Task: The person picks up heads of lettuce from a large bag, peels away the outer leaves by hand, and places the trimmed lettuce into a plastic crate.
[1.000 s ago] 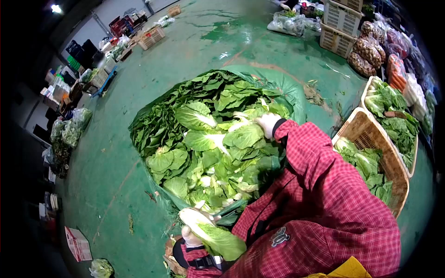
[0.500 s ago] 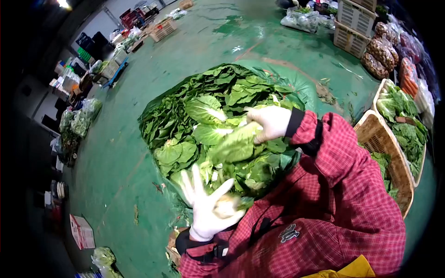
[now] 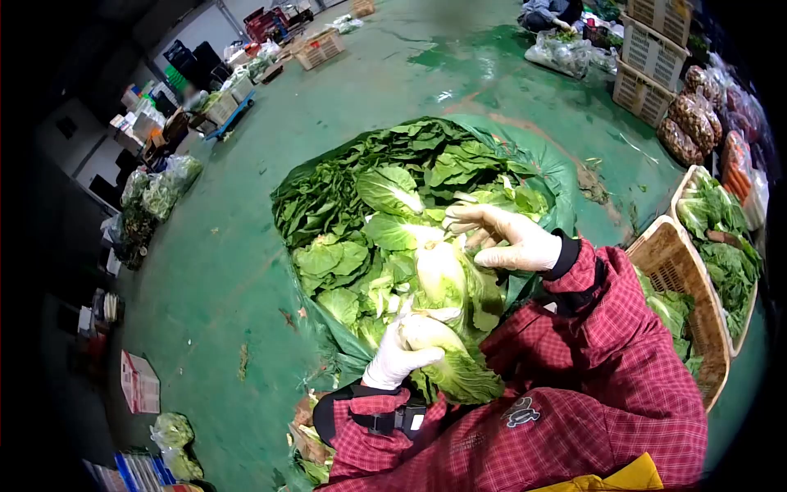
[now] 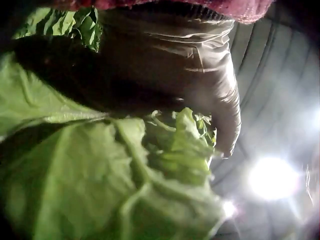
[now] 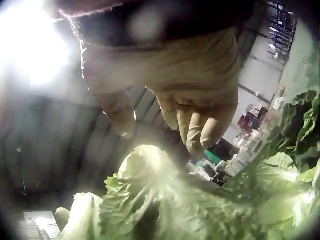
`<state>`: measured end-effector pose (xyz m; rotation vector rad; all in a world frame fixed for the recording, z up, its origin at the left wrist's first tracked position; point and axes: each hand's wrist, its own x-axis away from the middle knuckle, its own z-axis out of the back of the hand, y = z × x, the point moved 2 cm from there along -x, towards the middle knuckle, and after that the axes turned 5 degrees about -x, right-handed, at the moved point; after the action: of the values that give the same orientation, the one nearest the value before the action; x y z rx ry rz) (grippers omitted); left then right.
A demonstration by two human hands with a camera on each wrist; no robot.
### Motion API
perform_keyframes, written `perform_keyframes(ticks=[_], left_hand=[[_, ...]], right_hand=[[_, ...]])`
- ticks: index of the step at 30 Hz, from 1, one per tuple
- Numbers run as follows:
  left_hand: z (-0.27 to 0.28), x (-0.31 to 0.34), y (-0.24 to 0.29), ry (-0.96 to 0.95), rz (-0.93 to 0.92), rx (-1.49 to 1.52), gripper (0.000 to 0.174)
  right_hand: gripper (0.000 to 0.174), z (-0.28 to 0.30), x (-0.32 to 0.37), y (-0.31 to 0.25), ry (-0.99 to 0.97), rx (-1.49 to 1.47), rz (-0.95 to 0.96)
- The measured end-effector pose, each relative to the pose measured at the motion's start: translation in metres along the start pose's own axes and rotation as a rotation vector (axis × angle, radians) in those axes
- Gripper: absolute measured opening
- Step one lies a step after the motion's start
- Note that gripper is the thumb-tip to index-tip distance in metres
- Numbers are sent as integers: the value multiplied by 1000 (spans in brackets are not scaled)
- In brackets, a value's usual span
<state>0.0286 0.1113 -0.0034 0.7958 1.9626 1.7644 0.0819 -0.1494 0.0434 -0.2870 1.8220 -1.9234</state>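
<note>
My white-gloved left hand [image 3: 392, 359] grips a pale-based head of Chinese cabbage [image 3: 459, 369], its thumb lying along the near side and the leaves pointing down toward my lap. A second Chinese cabbage [image 3: 441, 275] lies just beyond, pale base up, on the heap. Above and to the right of it my gloved right hand [image 3: 510, 238] hovers, fingers stretched and thumb apart. In the right wrist view, a gap shows between those fingertips [image 5: 195, 145] and the cabbage top [image 5: 150, 165]. Leaves fill much of the left wrist view, hiding the left fingers.
The heap of dark leafy greens [image 3: 344, 180] sits in a green plastic bag [image 3: 561, 184]. To the right stand tan crates [image 3: 689, 303] with greens, stacked crates [image 3: 648, 70] and bagged produce [image 3: 697, 123]. A carton [image 3: 139, 381] is on the floor at left.
The right hand pulled a cabbage from the heap toward me and has let go of it. My left hand spread its fingers, then closed round a cabbage. The head view has shifted left.
</note>
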Motion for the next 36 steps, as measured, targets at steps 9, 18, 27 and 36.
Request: perform_keyframes(ticks=[9, 18, 27, 36], left_hand=[[17, 16, -42, -45, -371, 693, 68], [32, 11, -49, -137, -519, 787, 75], [42, 15, 30, -218, -423, 67, 97], [-43, -9, 12, 358, -266, -306, 103]], right_hand=[[54, -5, 0, -16, -45, -47, 67], [90, -17, -5, -5, -168, -277, -52], [88, -31, 14, 39, 30, -605, -101], [106, -113, 67, 72, 143, -377, 89]])
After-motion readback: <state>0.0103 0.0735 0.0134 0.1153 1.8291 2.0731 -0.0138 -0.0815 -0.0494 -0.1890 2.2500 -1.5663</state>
